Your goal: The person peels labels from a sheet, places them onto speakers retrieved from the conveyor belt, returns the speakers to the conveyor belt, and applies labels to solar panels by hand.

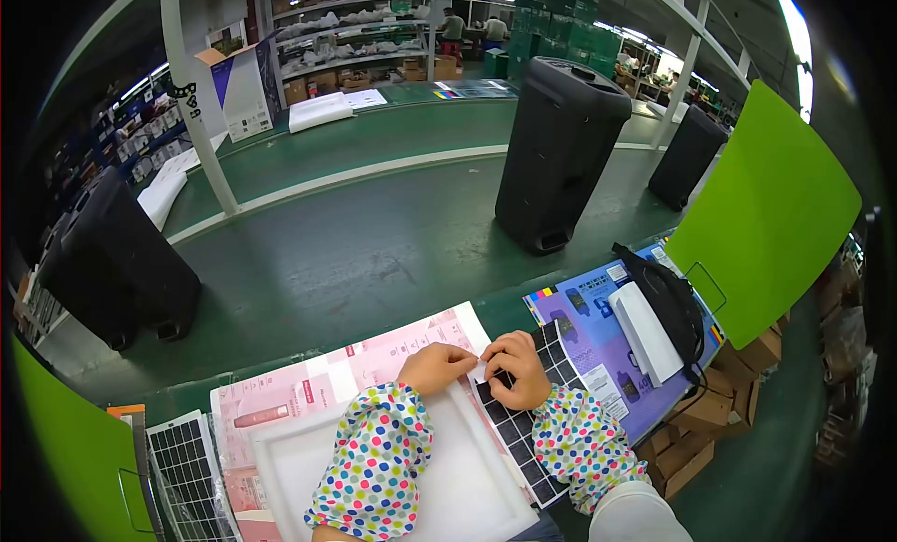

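Note:
A sheet of black rectangular stickers (pixel 525 439) on white backing lies at a slant under my right hand. My right hand (pixel 517 369) is closed, its fingers bent at the sheet's upper left edge. Beside it, my left hand (pixel 437 366) is closed in a pinch, the fingertips almost meeting those of the right. A small white bit shows between the hands; what either one grips is too small to make out. Below the left forearm lies a white foam-like tray (pixel 467 467) with a raised rim, on top of a pink printed sheet (pixel 327 378).
Black speakers stand on the green bench: one at left (pixel 121 262), a tall one (pixel 565 154) and one farther right (pixel 689 157). On a purple printed sheet (pixel 598 355) lie a white folded paper (pixel 645 332) and a black pouch (pixel 668 299). Green panels (pixel 766 215) flank both sides.

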Tool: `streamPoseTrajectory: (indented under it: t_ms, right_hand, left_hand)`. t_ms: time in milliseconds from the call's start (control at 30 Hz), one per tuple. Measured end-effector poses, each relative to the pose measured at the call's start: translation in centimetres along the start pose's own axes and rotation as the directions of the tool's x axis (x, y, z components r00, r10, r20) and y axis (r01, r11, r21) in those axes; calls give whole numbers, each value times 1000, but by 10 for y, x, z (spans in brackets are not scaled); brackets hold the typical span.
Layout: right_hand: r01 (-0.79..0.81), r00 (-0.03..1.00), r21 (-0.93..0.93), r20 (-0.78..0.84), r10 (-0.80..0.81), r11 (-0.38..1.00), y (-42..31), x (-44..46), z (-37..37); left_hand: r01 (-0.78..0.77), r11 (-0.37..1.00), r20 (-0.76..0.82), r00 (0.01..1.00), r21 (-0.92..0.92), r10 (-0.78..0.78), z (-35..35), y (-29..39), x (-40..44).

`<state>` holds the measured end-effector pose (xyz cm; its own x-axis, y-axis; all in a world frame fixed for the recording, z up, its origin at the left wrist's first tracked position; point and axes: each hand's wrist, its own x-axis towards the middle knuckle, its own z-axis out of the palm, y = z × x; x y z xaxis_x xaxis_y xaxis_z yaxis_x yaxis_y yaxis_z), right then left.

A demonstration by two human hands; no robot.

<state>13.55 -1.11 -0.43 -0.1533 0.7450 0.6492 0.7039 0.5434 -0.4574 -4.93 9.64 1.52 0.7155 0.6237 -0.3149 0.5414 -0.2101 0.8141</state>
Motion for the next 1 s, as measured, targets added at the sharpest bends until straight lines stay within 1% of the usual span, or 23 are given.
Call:
streamPoseTrajectory:
  t_ms: [67,133,167,200,233,267,300,333,367,400,433,467,500,600,633,700,733,800,833,867,933,967,1000]
  right_hand:
    - [13,1000,33,-7,-13,999,0,0,-1]
    - [60,997,22,-47,-59,998,1,0,-2]
    - [79,994,36,-83,-76,996,4,-1,0]
    - [75,989,6,-129,-73,997,10,-8,6]
    - [86,987,-21,-136,-88,996,11,-8,9]
    - [75,987,2,-144,-74,997,7,-7,9]
    - [43,987,52,-155,-34,998,4,-6,9]
    - [-1,987,51,-161,9,999,2,-6,8]
    - [-68,976,90,-202,85,994,1,-8,9]
    - [-142,956,113,-243,166,983,3,-10,10]
    - [-158,944,105,-277,182,982,6,-11,11]
    - [-182,929,85,-312,199,980,11,-13,11]
    - [-130,942,1,-313,124,992,21,-17,10]
    - [-275,903,61,-326,279,960,17,-15,15]
    - [-278,920,-9,-290,263,961,21,-17,15]
    - [-323,914,71,-234,331,944,27,-22,17]
    - [-341,912,110,-203,356,934,29,-20,18]
    - [-338,907,138,-216,361,931,33,-15,22]
    - [-351,901,151,-216,377,924,32,-19,24]
    - [-341,908,123,-216,360,932,31,-22,23]
    - [-314,921,81,-215,324,946,32,-19,21]
    - [-321,920,78,-209,331,944,34,-20,22]
    - [-318,921,85,-210,329,944,33,-20,22]
  left_hand:
    - [-56,998,-18,998,-38,55,3,-11,6]
    - [-89,996,23,996,-8,89,5,-16,12]
    - [-125,990,-45,991,59,128,9,-18,11]
    - [-104,993,-53,993,64,108,11,-18,11]
    - [-129,982,-83,986,136,141,13,-24,14]
    - [-96,988,-82,991,117,106,12,-20,10]
    - [-56,992,-76,995,117,65,10,-17,10]
    - [-40,993,-95,994,113,51,9,-11,5]
    - [-94,984,-160,980,151,118,16,-19,12]
    - [-97,990,-109,988,102,108,8,-8,2]
    - [-114,990,-107,987,85,122,7,-8,2]
    - [-118,993,-97,988,21,120,7,-9,4]
    - [-120,993,-100,988,8,120,8,-10,4]
    - [-113,994,-55,992,-12,112,3,-4,-1]
    - [-104,994,-32,994,-15,103,2,-3,-3]
    - [-210,977,-260,945,-23,197,21,-19,13]
    - [-264,965,-376,895,-15,239,19,-12,9]
    - [-341,934,-638,696,108,328,7,0,4]
    - [-367,905,-651,637,215,413,-13,4,-5]
    - [-380,871,-652,581,312,487,-39,6,-18]
    - [-347,877,-600,639,334,481,-104,-1,-72]
    - [-217,904,-610,677,369,411,-132,-12,-106]
    - [-51,941,-640,720,334,266,-156,-29,-139]
